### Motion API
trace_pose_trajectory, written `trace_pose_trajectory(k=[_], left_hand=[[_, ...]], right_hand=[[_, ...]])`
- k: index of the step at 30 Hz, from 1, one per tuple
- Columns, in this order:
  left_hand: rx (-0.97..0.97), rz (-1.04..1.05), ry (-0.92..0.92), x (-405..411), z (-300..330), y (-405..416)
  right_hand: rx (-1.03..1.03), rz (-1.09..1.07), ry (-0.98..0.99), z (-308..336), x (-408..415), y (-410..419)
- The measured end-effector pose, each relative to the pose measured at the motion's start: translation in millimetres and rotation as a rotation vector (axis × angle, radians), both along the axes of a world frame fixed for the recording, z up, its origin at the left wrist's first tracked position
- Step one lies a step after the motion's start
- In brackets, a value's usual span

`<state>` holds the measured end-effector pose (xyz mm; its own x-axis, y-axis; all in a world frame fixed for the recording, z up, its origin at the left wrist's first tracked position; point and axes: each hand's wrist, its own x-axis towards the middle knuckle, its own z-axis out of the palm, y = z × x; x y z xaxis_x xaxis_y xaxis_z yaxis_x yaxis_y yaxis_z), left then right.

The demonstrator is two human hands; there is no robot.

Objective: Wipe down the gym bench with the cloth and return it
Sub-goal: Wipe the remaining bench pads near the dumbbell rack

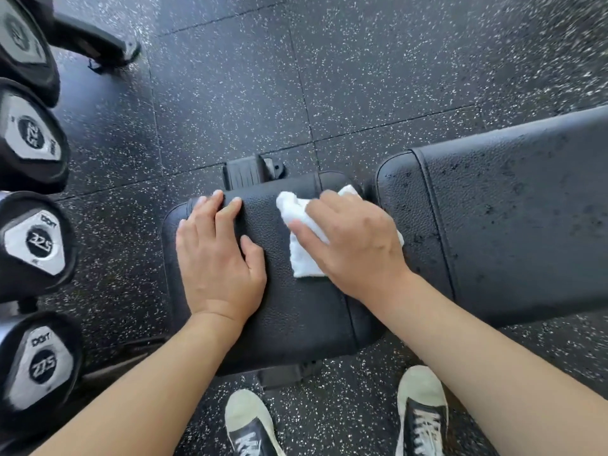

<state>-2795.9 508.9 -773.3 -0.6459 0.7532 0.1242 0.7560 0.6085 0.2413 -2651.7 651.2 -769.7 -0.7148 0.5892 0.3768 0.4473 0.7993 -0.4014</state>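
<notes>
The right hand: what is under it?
A white cloth lies under the right hand, pressed flat on the bench's black seat pad. The cloth's middle and the pad beneath are covered, so their state cannot be seen.

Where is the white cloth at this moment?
In the head view the white cloth lies right of centre on the bench seat pad, flat under the right hand, with the left hand beside it on the same pad.
</notes>
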Motion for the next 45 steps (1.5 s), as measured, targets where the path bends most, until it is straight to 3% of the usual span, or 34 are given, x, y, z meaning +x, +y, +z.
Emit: trace_pose_trajectory(k=[4, 10, 13, 20, 23, 28, 31, 38, 42, 45], left_hand=[[0.004, 0.004, -0.009, 1, 1, 0], [-0.013, 0.016, -0.013, 1, 1, -1], [-0.007, 0.025, -0.016, 1, 1, -1], [-0.004, 0.031, -0.029, 2, 2, -1], [-0.002, 0.031, -0.029, 2, 2, -1], [0.018, 0.034, -0.043, 1, 2, -2], [0.019, 0.034, -0.069, 0, 3, -2], [-0.031, -0.019, -0.21, -8, 14, -9], [-0.062, -0.177, -0.204, -25, 18, -34], [0.004, -0.148, -0.169, -21, 12, -63]], right_hand=[[0.061, 0.177, -0.049, 1, 30, -1], [-0.029, -0.198, -0.105, -2, -41, 44], [0.03, -0.215, -0.11, -4, -59, 29], [0.081, 0.305, -0.103, 3, 15, -13], [0.036, 0.136, -0.158, 4, 30, 17], [-0.133, -0.186, -0.181, 6, -22, 13], [-0.168, -0.24, -0.146, 6, -38, 2], [-0.179, 0.186, -0.248, 15, 3, 26], [-0.155, 0.236, -0.257, 14, 6, 29], [-0.109, 0.235, -0.236, 10, -12, 21]])
